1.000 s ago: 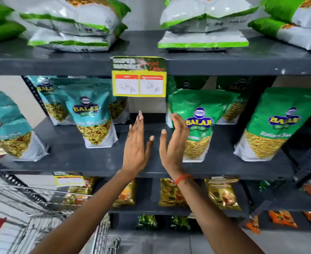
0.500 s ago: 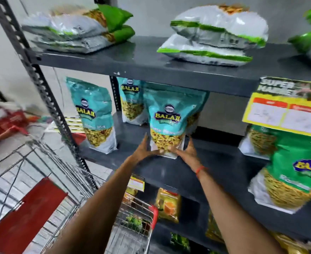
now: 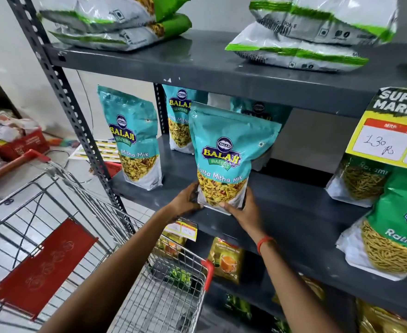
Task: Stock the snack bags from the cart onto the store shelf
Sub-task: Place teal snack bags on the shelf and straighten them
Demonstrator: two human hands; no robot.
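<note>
A teal Balaji Khatta Mitha Mix bag [image 3: 226, 155] stands upright on the grey middle shelf [image 3: 293, 212], near its front edge. My left hand [image 3: 185, 198] grips its lower left corner and my right hand [image 3: 244, 209] holds its lower right corner and base. Another teal bag [image 3: 133, 140] stands to the left, and two more [image 3: 178, 116] stand behind. The wire cart [image 3: 164, 292] with red trim sits at the lower left, its basket empty where visible.
Green Ratlami Sev bags [image 3: 394, 236] stand on the same shelf to the right, under a yellow price sign [image 3: 389, 131]. White-and-green bags [image 3: 313, 32] lie flat on the top shelf. Tea packets [image 3: 226, 259] fill the lower shelf. A slotted steel upright [image 3: 77, 121] stands between cart and shelf.
One second ago both hands were open and empty in front of the shelf. They moved left to the teal bag and now hold its base; the view shifted left and closer.
</note>
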